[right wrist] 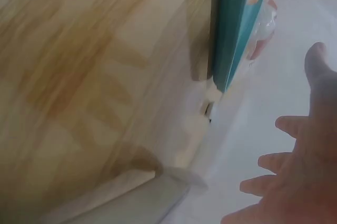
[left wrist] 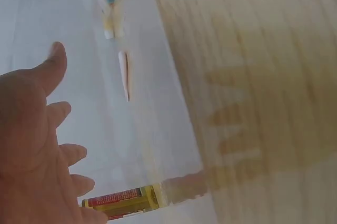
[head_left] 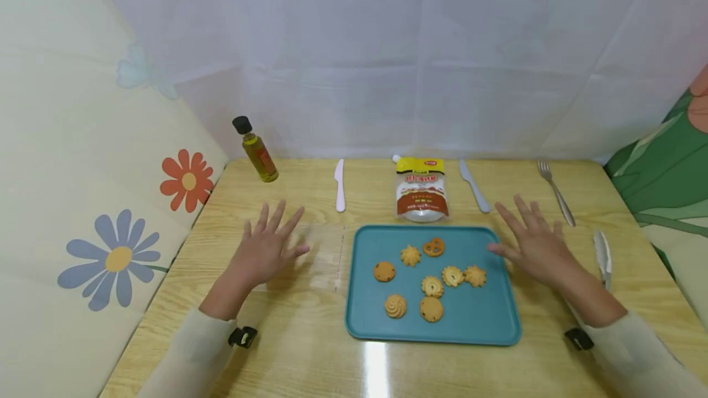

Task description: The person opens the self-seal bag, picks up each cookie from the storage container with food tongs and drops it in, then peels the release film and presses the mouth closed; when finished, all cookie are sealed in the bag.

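Both hands are held out over the wooden table with fingers spread and nothing in them. My left hand [head_left: 265, 250] is between the oil bottle [head_left: 260, 155] and a teal tray [head_left: 487, 324]; in the left wrist view its thumb and fingers stand apart, the bottle [left wrist: 124, 200] beyond the fingertips. The right hand [head_left: 533, 250] hovers by the tray's upper right corner, its thumb overlapping the rim. Several cookies lie on the tray, among them a pretzel [head_left: 434, 247], a swirl cookie [head_left: 395, 306] and a round cookie [head_left: 431, 309].
Behind the tray sits a yellow-topped pouch [head_left: 422, 192]. A pale pink knife [head_left: 340, 186], a grey-blue knife [head_left: 474, 186] and a fork [head_left: 555, 192] lie along the back. A silver metal utensil [head_left: 603, 257] is partly hidden by the right forearm. Cloth walls [head_left: 343, 78] enclose the table.
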Demonstrator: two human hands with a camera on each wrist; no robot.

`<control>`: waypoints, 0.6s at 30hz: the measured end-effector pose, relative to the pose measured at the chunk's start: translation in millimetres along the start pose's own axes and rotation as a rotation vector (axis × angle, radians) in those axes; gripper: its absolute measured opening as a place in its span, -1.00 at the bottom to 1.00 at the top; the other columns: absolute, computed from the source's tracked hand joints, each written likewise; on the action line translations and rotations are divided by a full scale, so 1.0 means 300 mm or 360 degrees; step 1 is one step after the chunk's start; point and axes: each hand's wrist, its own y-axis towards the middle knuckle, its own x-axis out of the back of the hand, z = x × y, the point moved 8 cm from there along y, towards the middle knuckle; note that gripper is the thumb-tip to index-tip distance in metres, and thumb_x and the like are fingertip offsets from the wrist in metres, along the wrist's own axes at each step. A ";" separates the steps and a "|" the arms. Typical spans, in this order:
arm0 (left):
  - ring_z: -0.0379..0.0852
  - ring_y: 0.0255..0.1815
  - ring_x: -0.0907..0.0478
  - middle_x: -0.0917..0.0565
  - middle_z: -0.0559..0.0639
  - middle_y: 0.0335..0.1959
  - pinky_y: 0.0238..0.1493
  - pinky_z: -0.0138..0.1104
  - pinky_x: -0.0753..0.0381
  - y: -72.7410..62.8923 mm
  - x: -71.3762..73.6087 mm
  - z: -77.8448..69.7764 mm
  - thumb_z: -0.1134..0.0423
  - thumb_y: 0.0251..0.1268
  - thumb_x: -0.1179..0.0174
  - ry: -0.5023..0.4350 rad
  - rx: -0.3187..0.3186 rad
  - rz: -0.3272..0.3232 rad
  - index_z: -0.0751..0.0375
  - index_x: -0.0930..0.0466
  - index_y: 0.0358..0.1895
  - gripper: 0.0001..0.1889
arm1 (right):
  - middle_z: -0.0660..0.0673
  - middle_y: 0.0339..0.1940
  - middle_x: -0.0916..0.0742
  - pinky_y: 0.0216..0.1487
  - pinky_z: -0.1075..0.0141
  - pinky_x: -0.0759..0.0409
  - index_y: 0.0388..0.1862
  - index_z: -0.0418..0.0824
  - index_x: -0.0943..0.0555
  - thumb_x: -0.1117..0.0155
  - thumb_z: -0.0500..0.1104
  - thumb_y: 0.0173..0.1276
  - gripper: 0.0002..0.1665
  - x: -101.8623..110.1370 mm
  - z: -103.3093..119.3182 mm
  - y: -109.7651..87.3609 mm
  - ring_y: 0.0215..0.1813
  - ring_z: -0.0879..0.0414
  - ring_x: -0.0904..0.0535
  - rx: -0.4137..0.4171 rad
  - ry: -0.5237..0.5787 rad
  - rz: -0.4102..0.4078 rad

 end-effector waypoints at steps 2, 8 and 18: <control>0.53 0.63 0.21 0.10 0.29 0.69 0.38 0.56 0.08 -0.007 -0.008 -0.003 -0.20 0.54 -0.11 -0.0012 -0.0031 0.0009 -0.06 -0.01 0.69 -0.19 | -0.40 0.70 0.07 0.29 -0.70 0.17 0.73 -0.05 0.00 -0.18 0.39 0.46 0.09 -0.006 0.011 0.005 0.60 -0.58 0.17 0.0025 0.0006 0.0007; 0.55 0.60 0.09 0.01 0.34 0.66 0.32 0.56 -0.08 -0.028 -0.030 -0.009 -0.04 0.55 -0.17 -0.0065 -0.0105 0.0013 0.06 -0.08 0.67 -0.23 | -0.41 0.70 0.01 0.32 -0.67 0.10 0.71 -0.04 -0.06 -0.22 0.38 0.45 0.07 -0.020 0.058 0.026 0.60 -0.57 0.11 0.0092 0.0013 0.0023; 0.53 0.59 0.02 -0.04 0.34 0.65 0.33 0.52 -0.15 -0.045 -0.102 -0.012 0.03 0.56 -0.17 -0.0151 -0.0195 0.0122 0.15 -0.09 0.66 -0.24 | -0.38 0.70 -0.04 0.40 -0.59 0.07 0.69 -0.09 -0.13 -0.25 0.35 0.43 0.05 -0.035 0.174 0.053 0.63 -0.50 0.08 0.0226 0.0070 0.0086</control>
